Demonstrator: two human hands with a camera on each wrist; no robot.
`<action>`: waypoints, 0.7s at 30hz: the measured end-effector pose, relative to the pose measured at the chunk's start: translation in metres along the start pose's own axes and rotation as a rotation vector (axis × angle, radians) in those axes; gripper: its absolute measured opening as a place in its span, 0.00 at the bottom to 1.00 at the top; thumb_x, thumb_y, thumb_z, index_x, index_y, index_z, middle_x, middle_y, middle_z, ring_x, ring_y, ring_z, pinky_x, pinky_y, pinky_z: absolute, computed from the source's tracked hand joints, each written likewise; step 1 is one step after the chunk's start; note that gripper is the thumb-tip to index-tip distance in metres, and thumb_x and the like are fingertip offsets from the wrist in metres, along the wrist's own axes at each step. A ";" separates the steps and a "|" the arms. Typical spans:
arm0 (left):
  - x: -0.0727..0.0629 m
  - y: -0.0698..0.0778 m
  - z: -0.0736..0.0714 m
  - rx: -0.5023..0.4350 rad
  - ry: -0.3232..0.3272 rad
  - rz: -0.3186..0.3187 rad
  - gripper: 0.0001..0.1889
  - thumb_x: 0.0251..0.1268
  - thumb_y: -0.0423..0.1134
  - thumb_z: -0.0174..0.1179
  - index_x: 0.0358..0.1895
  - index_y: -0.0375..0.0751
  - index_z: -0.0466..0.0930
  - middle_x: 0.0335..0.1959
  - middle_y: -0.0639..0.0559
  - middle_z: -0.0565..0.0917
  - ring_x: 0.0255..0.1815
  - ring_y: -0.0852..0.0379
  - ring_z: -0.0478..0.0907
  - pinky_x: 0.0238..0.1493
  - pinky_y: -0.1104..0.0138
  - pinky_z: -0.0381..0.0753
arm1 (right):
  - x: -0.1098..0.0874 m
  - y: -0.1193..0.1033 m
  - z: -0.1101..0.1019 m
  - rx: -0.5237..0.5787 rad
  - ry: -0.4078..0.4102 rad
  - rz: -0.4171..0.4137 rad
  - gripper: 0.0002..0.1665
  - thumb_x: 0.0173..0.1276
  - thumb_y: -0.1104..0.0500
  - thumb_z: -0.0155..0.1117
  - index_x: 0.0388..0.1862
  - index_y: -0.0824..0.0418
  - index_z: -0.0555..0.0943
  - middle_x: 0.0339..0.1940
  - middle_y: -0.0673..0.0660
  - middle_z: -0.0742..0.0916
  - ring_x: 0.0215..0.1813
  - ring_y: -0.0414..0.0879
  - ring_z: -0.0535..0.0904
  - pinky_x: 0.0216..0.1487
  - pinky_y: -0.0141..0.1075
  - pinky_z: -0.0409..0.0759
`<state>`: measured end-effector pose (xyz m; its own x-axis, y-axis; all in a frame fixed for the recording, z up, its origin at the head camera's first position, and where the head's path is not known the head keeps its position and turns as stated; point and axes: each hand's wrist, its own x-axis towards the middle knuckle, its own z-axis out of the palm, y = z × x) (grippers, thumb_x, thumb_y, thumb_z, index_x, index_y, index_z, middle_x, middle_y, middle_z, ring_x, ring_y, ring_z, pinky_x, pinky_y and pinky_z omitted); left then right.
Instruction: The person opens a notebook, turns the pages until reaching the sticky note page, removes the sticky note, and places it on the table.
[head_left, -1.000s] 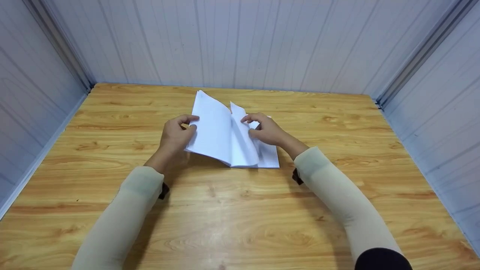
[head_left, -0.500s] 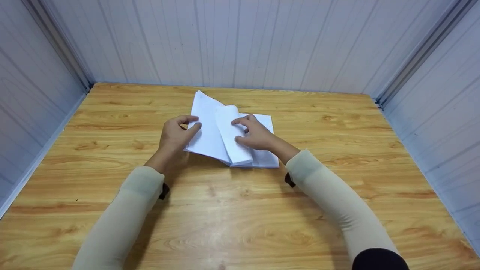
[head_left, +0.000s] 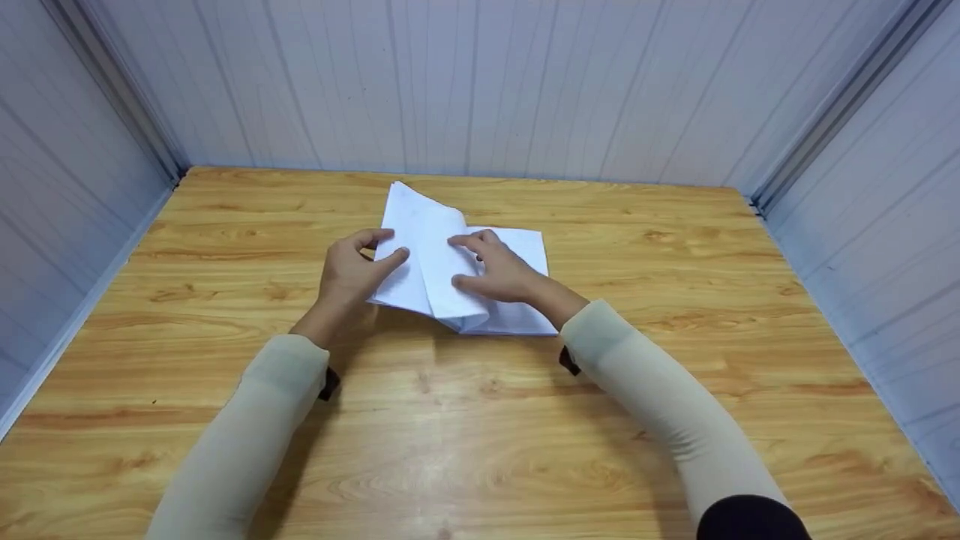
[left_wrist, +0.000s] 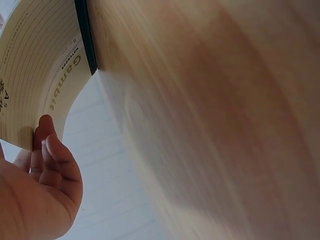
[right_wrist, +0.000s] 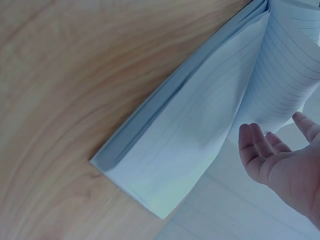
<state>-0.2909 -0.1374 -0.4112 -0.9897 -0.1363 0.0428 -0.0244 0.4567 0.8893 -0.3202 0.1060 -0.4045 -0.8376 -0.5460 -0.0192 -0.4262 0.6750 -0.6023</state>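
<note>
A white-paged notebook (head_left: 525, 247) lies open at the middle of the wooden table (head_left: 480, 420). My left hand (head_left: 351, 271) holds up its left half, thumb on the page and fingers behind the tan cover (left_wrist: 42, 70), which has a black spine. My right hand (head_left: 496, 271) rests with fairly straight fingers on a bent sheaf of pages (head_left: 444, 274) and presses it over to the left. In the right wrist view the lined pages (right_wrist: 195, 130) curve up beside the right hand's fingers (right_wrist: 260, 150). The left hand (left_wrist: 47, 185) touches the cover's back.
Pale panelled walls (head_left: 480, 82) enclose the table at the back and on both sides. Bare wood surrounds the notebook, with the widest stretch in front of it between my sleeves (head_left: 247, 420).
My right hand has moved left, carrying the sheaf of pages from upright over toward the left half. The left hand has hardly moved.
</note>
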 end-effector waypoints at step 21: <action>0.001 -0.003 -0.002 0.017 0.008 0.028 0.21 0.56 0.38 0.63 0.56 0.50 0.81 0.49 0.49 0.77 0.39 0.54 0.71 0.42 0.69 0.71 | -0.001 0.040 -0.026 -0.188 0.096 0.109 0.35 0.59 0.45 0.60 0.66 0.53 0.71 0.68 0.60 0.69 0.70 0.58 0.57 0.65 0.60 0.58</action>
<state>-0.2918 -0.1413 -0.4130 -0.9889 -0.1299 0.0716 0.0013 0.4749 0.8800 -0.3455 0.1462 -0.4083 -0.9071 -0.4209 0.0049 -0.3797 0.8130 -0.4414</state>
